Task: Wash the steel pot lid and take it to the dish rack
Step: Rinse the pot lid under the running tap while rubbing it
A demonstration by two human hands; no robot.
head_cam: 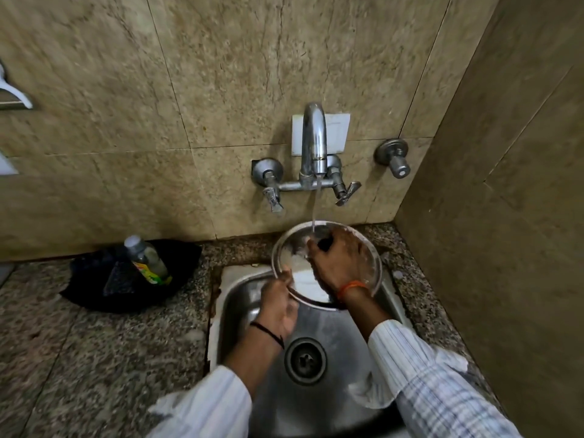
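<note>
The round steel pot lid (pixel 294 257) is held tilted over the back of the steel sink (pixel 234 305), under a thin stream of water from the tap (pixel 314 143). My left hand (pixel 278 306) grips the lid's lower left rim. My right hand (pixel 336 259) lies across the lid's face, its fingers curled around the dark knob near the top, where the water lands. Soap foam covers part of the lid. The right half of the lid is mostly hidden by my right hand.
A black bowl (pixel 94 292) on the granite counter at left holds a dish soap bottle (pixel 147 259) and a scrub pad. A drain (pixel 305 360) sits in the sink's middle. Tiled walls close in behind and at right. A separate wall valve (pixel 395 158) sticks out at right.
</note>
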